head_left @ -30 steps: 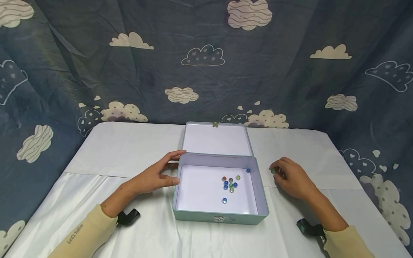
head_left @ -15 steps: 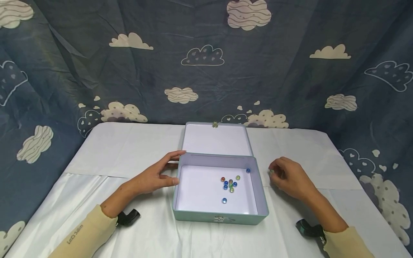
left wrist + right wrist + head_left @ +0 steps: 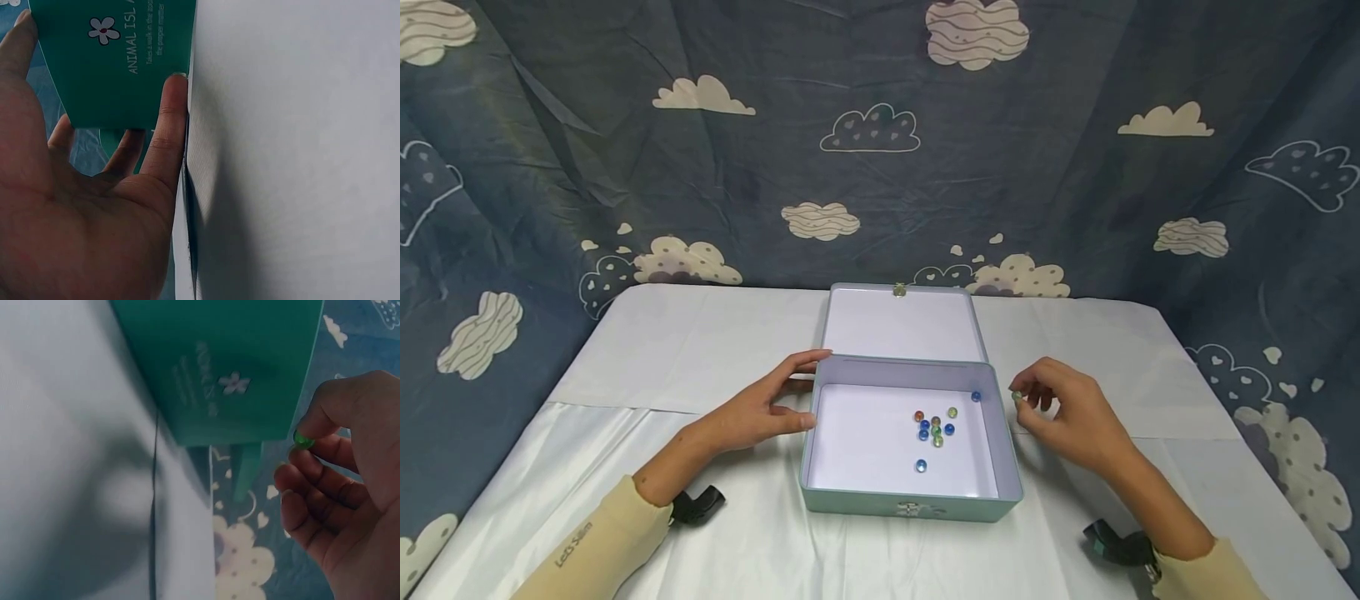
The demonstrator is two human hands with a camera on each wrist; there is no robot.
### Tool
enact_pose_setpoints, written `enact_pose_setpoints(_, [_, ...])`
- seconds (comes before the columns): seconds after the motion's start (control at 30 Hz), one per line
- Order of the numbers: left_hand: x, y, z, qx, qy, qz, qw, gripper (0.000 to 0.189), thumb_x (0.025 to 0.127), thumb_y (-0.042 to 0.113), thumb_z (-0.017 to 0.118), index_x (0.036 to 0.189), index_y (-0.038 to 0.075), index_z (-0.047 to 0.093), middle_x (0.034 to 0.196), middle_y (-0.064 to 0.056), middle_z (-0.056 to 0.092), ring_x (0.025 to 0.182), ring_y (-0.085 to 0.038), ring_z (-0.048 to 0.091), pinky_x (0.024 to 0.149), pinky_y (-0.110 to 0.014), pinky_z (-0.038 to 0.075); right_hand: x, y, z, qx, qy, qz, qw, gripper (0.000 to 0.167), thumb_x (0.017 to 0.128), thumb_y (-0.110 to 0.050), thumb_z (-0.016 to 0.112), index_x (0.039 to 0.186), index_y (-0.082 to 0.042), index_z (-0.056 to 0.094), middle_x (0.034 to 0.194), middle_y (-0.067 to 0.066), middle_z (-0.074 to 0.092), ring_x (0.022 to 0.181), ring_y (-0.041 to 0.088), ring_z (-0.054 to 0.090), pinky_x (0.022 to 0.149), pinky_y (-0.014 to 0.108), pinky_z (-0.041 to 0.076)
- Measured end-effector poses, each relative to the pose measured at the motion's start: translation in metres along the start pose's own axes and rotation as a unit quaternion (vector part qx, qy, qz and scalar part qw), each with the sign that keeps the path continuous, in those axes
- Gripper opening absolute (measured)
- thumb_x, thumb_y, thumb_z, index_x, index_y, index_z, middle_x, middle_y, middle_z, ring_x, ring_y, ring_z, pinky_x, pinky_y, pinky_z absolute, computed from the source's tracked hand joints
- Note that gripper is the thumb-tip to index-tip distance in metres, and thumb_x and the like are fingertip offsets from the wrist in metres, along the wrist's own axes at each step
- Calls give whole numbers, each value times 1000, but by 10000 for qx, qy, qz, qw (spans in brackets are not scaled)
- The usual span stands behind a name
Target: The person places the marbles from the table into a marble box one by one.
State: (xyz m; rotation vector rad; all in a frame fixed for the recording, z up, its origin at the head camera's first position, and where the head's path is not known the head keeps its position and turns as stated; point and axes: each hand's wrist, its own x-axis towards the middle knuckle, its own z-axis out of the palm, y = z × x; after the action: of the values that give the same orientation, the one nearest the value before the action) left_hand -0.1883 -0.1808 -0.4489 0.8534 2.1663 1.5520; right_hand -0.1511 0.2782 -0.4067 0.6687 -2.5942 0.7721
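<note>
My left hand rests against the left wall of a green tin box, fingers fairly straight and spread. In the left wrist view, the thumb lies along the printed side wall near the cloth. My right hand pinches a green glass marble between thumb and fingertip, just right of the box and off the cloth. The other fingers are loosely curled. Inside the box lie several glass marbles, including a blue marble in the back right corner, an orange-red marble and a pale blue marble nearer the front.
The box's lid is folded back flat behind it on the white cloth. A metal clasp sits on the front wall. Behind the table hangs a dark blue curtain with a cloud pattern.
My right hand has lifted the green marble and moved left toward the box's right wall. A couple of marbles in the box have rolled slightly. The left hand has stayed put.
</note>
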Motion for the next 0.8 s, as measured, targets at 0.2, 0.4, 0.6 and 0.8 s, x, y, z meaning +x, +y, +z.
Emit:
enact_pose_setpoints(0.2, [0, 0, 0, 41, -4, -2, 10000, 86, 100, 20, 76, 166, 40, 26, 165, -8, 33, 151, -36, 41, 101, -38, 57, 1, -15, -2, 190, -68, 34, 9998, 31, 83, 7, 78, 103, -16, 72, 94, -10, 65, 77, 11, 60, 67, 24, 53])
enact_pose_setpoints(0.4, [0, 0, 0, 66, 9, -1, 10000, 86, 100, 21, 77, 167, 40, 25, 165, -7, 33, 151, -36, 41, 102, -39, 56, 1, -23, -3, 300, -299, -25, 9991, 33, 83, 8, 79, 104, -17, 72, 97, -12, 65, 79, 11, 60, 67, 25, 55])
enact_pose_setpoints(0.6, [0, 0, 0, 14, -16, 14, 10000, 86, 101, 20, 76, 167, 40, 25, 165, -8, 33, 151, -37, 41, 101, -38, 57, 0, -26, -2, 468, -478, -55, 9977, 36, 83, 7, 81, 103, -20, 71, 96, -13, 65, 79, 10, 60, 68, 26, 55])
enact_pose_setpoints(0.8, [0, 0, 0, 15, -16, 19, 10000, 86, 100, 20, 76, 167, 40, 25, 165, -8, 33, 151, -37, 41, 101, -38, 57, -1, -26, -2, 600, -467, -166, 9970, 34, 83, 8, 80, 102, -18, 71, 97, -12, 65, 79, 9, 61, 68, 25, 56])
